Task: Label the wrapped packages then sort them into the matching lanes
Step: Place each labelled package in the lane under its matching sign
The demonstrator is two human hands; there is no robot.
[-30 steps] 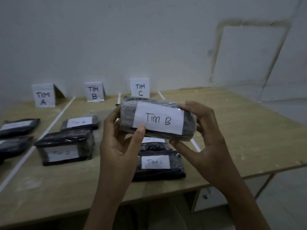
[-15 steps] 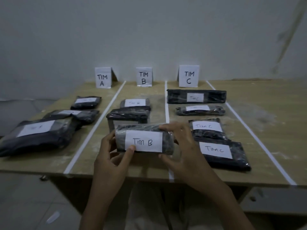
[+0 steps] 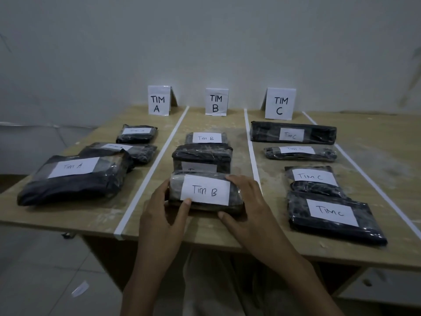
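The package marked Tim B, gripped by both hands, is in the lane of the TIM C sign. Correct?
No. The head view shows the package, gripped by left hand and right hand, in the lane of the TIM B sign.

Tim B package (image 3: 205, 192): dark, film-wrapped, white handwritten label up. Crosswise in the middle lane (image 3: 237, 126) near the front edge of the tabletop (image 3: 68, 215), seemingly resting on it. Gripped at its ends by left hand (image 3: 159, 217) and right hand (image 3: 248, 206). Just behind, second B package (image 3: 202, 156), label mostly hidden.
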